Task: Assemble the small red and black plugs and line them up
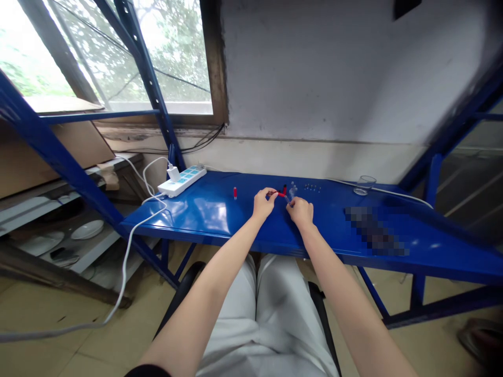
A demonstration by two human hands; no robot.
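Both my hands rest on a blue metal shelf [220, 214] in front of me. My left hand [262, 203] is closed, pinching a small red and black part [280, 193] at its fingertips. My right hand [301, 211] is closed close beside it, its fingertips touching the same small part or something tiny next to it; I cannot make out which. A separate small red piece [235, 192] stands upright on the shelf to the left of my left hand. A few small clear pieces [293, 186] and a row of tiny dark bits [312, 187] lie just beyond my hands.
A white power strip [182, 181] with a plugged charger and a white cable [129, 246] sits at the shelf's left end. A clear round dish [364, 185] lies at the right rear. Blue rack posts [145, 73] frame the bench; white plates [87, 229] sit on a low shelf at left.
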